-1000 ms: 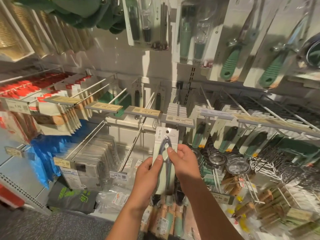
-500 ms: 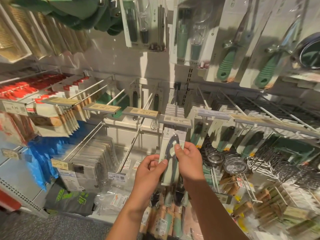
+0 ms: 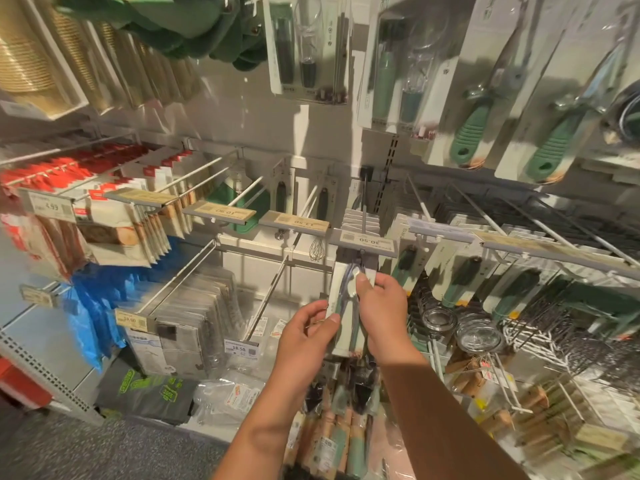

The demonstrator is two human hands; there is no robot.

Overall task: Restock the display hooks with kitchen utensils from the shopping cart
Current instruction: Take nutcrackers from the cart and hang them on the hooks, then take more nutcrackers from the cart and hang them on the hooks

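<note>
White carded utensil pack (image 3: pixel 346 306), just under the 30.50 price tag (image 3: pixel 368 241), is pinched in my left hand (image 3: pixel 304 336) and right hand (image 3: pixel 382 306). I'm hanging it; next, thread its hole onto the hook (image 3: pixel 363 202).

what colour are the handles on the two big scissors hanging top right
Green, with ribbed grips, on the scissors at the upper right of the head view.

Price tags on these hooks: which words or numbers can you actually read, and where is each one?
"30.50", upside down: price tag on the hook above the hands.
"13.50", upside down: tag one hook to the left.
"10.90", upside down, blurry: tag further left.
"18.50": lower tag by clear packets.
"4.99": left tag under red packs.
Package print and other tags: too blurred.
</note>
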